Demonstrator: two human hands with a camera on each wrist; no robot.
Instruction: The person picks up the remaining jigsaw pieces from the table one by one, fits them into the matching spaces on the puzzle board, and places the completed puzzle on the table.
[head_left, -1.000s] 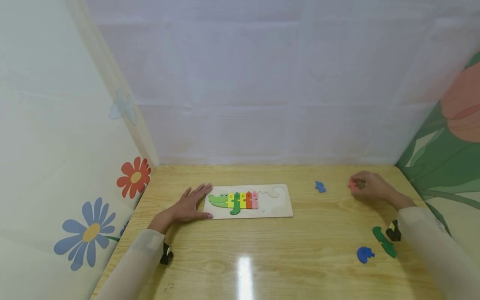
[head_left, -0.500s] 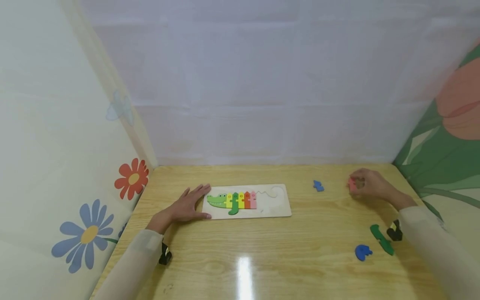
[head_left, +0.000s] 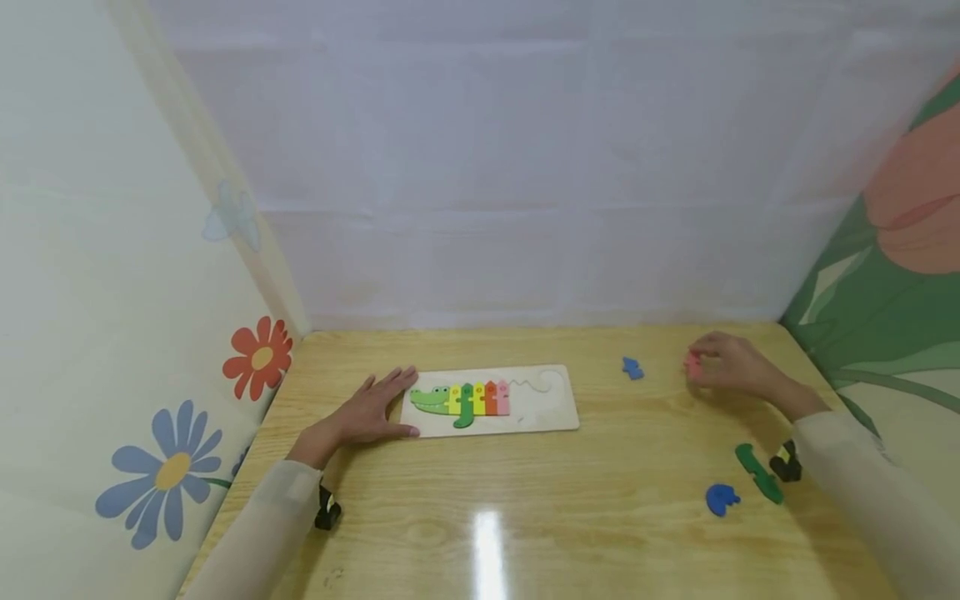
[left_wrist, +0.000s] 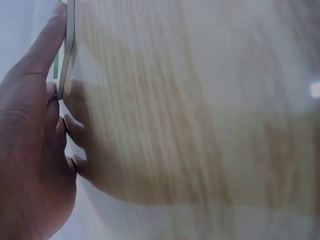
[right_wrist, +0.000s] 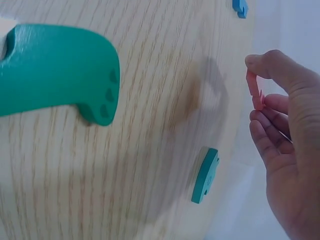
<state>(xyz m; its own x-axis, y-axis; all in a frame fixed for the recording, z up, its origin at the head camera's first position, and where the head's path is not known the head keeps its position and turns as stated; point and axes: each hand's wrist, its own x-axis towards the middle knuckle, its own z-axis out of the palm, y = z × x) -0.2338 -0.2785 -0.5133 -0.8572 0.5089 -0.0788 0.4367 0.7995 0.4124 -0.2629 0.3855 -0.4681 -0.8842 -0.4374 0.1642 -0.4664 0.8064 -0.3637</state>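
Observation:
My left hand rests at the left end of a pale wooden puzzle board, its fingers extended and thumb along the near edge. On the board lies a crocodile's green head with yellow, green, orange and pink body pieces joined to it. The board's right part shows a bare curly tail outline. Far to the right, my right hand pinches a pinkish-red puzzle piece between thumb and fingers, slightly above the table in the right wrist view. A small blue piece lies left of that hand.
Nearer on the right lie a rounded blue piece and a long green piece, beside the right wrist's black camera. Another green piece appears in the right wrist view. A white cloth wall stands behind the table.
The head view has drifted a little. My right hand has shifted slightly left, still pinching the pinkish-red piece. My left hand stays by the board.

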